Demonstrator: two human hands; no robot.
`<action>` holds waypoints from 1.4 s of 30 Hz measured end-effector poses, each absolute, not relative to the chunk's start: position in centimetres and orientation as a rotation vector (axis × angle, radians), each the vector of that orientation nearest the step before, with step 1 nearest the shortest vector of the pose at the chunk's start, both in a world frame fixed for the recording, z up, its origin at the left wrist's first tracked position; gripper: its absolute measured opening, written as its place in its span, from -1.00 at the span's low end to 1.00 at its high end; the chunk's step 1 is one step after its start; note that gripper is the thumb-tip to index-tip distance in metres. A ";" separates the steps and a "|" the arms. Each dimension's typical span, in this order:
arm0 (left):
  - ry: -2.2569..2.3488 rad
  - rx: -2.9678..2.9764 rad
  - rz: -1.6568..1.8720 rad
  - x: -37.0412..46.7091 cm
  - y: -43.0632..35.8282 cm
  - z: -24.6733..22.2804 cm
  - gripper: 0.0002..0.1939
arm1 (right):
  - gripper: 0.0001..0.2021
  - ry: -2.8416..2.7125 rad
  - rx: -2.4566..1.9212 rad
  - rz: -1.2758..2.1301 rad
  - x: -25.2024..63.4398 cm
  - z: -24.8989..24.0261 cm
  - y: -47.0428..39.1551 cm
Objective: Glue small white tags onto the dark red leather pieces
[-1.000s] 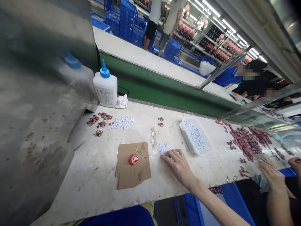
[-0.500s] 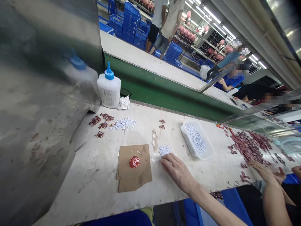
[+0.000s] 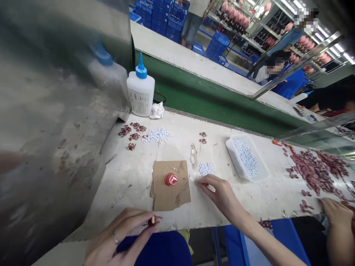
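Note:
My left hand (image 3: 124, 236) is at the table's front edge, thumb and fingers pinched on a small dark-red plastic piece (image 3: 153, 221) with a pale spot. Just in front of a little pile of white-and-blue bits (image 3: 206, 169), my right hand (image 3: 219, 190) has its thumb and fingertips together; whatever is between them is too small to make out. Between and beyond the hands lies a torn cardboard square (image 3: 172, 201), bearing a shiny red cap-like object (image 3: 171, 179). Two dark-red pieces (image 3: 203, 141) lie farther back.
A white glue-type bottle (image 3: 141, 92) with blue nozzle stands by the metal panel (image 3: 69, 111), crumpled tissue (image 3: 157, 110) beside it. A clear tub (image 3: 262, 173) holds white bits. Red parts (image 3: 310, 170) lie heaped at right, near a co-worker's hand (image 3: 334, 212).
My left hand has come into view from below, holding the small dark-red piece. My right hand has drawn slightly back from the small pile, fingertips together. The camera view has shifted.

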State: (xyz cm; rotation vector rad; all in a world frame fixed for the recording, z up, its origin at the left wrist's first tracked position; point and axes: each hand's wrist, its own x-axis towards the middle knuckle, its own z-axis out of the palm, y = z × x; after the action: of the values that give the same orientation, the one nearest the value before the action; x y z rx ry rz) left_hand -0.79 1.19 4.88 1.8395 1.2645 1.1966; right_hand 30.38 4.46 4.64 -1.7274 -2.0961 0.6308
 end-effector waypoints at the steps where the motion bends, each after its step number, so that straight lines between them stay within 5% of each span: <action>1: 1.275 1.852 1.176 -0.8 1.5 4.7 -0.89 | -0.86 -2.033 -1.702 0.679 29.8 4.8 4.7; 24: 1.251 1.802 1.124 0.2 2.4 4.7 -0.89 | -0.87 -1.876 -1.519 0.860 24.6 5.3 6.7; 42: 1.225 1.635 1.133 2.3 2.0 6.8 -0.86 | -0.89 -1.478 -1.295 1.261 21.6 10.8 2.7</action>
State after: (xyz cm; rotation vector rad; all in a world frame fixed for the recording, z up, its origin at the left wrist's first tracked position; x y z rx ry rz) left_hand 2.27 1.98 6.82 1.6346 1.2251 1.1329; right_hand 21.56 2.72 10.78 -1.2953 -1.4781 1.2613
